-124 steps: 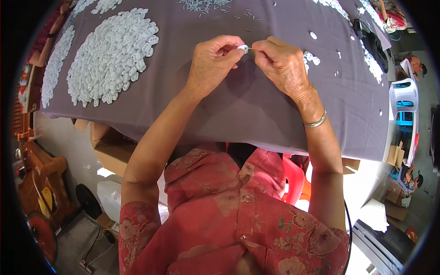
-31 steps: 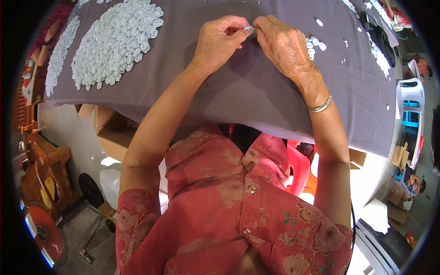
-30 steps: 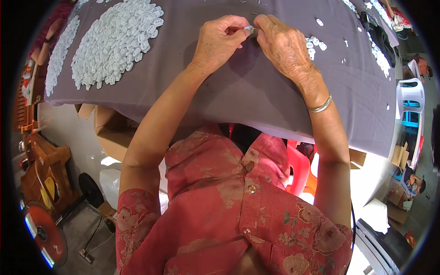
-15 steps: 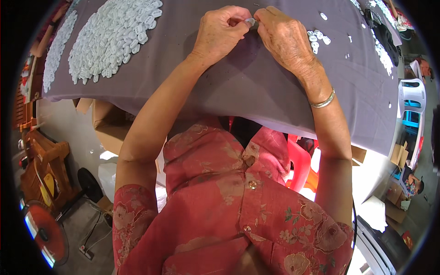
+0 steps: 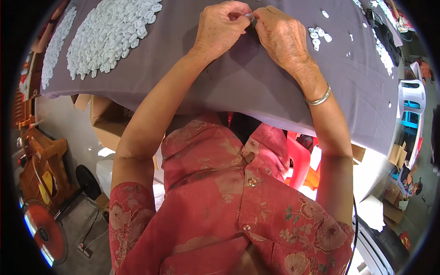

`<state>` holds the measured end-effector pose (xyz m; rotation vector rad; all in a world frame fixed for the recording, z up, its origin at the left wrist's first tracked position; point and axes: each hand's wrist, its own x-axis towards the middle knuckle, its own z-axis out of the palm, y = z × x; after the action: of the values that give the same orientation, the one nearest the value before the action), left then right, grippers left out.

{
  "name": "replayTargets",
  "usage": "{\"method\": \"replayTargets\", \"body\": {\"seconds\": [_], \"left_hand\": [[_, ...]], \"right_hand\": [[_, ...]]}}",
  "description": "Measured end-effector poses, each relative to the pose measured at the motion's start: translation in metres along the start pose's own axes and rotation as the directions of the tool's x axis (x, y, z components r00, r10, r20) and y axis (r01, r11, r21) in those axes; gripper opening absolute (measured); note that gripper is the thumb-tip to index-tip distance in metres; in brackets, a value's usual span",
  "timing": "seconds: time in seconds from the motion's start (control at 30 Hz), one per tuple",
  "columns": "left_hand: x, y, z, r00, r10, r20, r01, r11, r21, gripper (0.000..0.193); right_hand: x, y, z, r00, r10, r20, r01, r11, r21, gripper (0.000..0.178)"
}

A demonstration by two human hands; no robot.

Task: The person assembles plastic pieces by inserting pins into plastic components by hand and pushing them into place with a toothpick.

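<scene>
Near the far edge of the view, above the grey-covered table (image 5: 256, 91), my two hands meet fingertip to fingertip. My left hand (image 5: 221, 28) is closed in a pinch on a small white plastic piece (image 5: 250, 17), mostly covered by the fingers. Against its other side, my right hand (image 5: 283, 39) has its thumb and forefinger pressed together; what they hold is hidden. A large heap of white oval plastic pieces (image 5: 112, 34) lies to the left. Several similar pieces (image 5: 319, 36) form a small cluster just right of my right hand.
More white pieces lie in strips at the far left (image 5: 58, 46) and far right (image 5: 384, 57), beside a dark bag (image 5: 382, 32). Below the table are a cardboard box (image 5: 107, 121) and a red chair (image 5: 299, 160). An orange fan (image 5: 43, 233) stands lower left; a white chair (image 5: 412, 94) is right.
Both hands stay together at nearly the same spot. My left hand has shifted slightly up, and the fingers now cover more of the white piece.
</scene>
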<state>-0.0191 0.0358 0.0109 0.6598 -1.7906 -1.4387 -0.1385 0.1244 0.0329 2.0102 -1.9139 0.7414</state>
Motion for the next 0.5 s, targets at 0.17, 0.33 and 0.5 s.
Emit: {"method": "replayTargets", "body": {"seconds": [0.17, 0.33, 0.5], "left_hand": [[0.002, -0.008, 0.0, 1.0, -0.012, -0.005, 0.012, 1.0, -0.028, 0.007], [0.004, -0.012, -0.001, 1.0, -0.015, 0.005, 0.016, 0.999, -0.05, 0.007], [0.005, -0.015, -0.002, 0.999, 0.01, 0.033, -0.006, 0.994, -0.11, 0.006]], "right_hand": [[-0.001, -0.002, 0.007, 0.998, 0.035, -0.048, -0.034, 0.999, 0.009, 0.005], [0.0, -0.002, 0.01, 0.996, 0.02, -0.084, -0.018, 0.999, 0.028, 0.006], [-0.001, -0.002, 0.011, 0.996, 0.063, -0.063, -0.062, 0.998, 0.02, 0.003]]}}
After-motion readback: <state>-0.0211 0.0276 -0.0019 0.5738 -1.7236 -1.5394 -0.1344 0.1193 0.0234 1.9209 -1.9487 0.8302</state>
